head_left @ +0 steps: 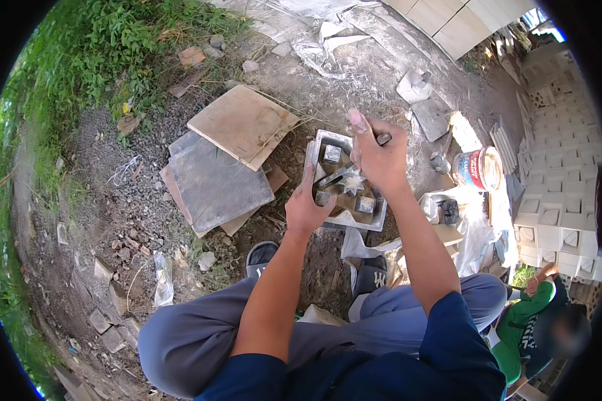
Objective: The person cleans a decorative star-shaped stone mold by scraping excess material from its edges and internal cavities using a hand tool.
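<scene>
On the ground in front of me lies a square grey block (379,217) with a raised rim and a recessed face. A pale star shape (352,182) sits in its middle, with small square lumps near the corners. My left hand (306,208) rests at the block's left side, index finger stretched along the rim and thumb spread apart over the recess. Above the block's upper right side, my right hand (381,154) is closed round a dark rod-like tool (383,139). Most of that tool is hidden by the fingers, so its exact kind does not show.
Flat square slabs (222,184) and a tan board (244,125) lie stacked to the left. A labelled tub (478,168) stands at the right beside white plastic sheeting. Pale hollow blocks (548,154) rise at the far right. A person in green (528,321) sits at the lower right.
</scene>
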Available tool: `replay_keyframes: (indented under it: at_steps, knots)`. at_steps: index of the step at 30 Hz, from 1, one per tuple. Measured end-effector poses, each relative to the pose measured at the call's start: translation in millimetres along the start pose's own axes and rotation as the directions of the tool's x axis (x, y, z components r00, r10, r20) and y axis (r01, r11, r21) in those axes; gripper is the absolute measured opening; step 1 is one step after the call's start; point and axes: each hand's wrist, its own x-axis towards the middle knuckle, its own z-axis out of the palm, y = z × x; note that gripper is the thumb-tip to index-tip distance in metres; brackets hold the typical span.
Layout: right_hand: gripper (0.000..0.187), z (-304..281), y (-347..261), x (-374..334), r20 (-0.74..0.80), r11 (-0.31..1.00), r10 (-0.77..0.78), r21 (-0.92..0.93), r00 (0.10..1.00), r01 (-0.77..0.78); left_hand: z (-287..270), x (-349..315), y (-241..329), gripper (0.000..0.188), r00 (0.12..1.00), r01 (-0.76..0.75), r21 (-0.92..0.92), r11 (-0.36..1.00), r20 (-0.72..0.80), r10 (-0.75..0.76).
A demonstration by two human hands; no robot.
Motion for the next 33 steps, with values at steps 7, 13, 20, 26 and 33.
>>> replay_keyframes:
  at_steps: [7, 13, 20, 26, 33]
  knots:
    - [0.048, -5, -2, 8, 0.114, 1.0, 0.024, 0.002, 0.993, -0.025, 1, 1, -5, 0.104, 0.998, -0.05, 0.044, 0.998, -0.042, 0.052]
    - [0.052, -2, 14, 11, 0.21, 0.991, -0.122, -0.032, 0.97, 0.132, -2, 5, 5, 0.105, 0.996, 0.034, 0.033, 0.999, 0.078, -0.036]
    - [0.051, -19, 18, 0, 0.196, 1.0, 0.0, 0.01, 0.981, -0.002, 3, -1, 5, 0.104, 1.0, -0.013, 0.019, 1.0, 0.027, 0.013]
    - [0.048, -10, -8, -1, 0.006, 0.957, -0.071, 0.282, 0.997, 0.066, -1, 1, -6, 0.103, 1.0, 0.002, 0.043, 0.999, -0.017, -0.002]
    - [0.03, -29, -23, 0, 0.204, 0.825, -0.224, 0.561, 0.953, 0.073, -1, 1, -2, 0.103, 1.0, -0.015, 0.019, 1.0, 0.004, 0.015]
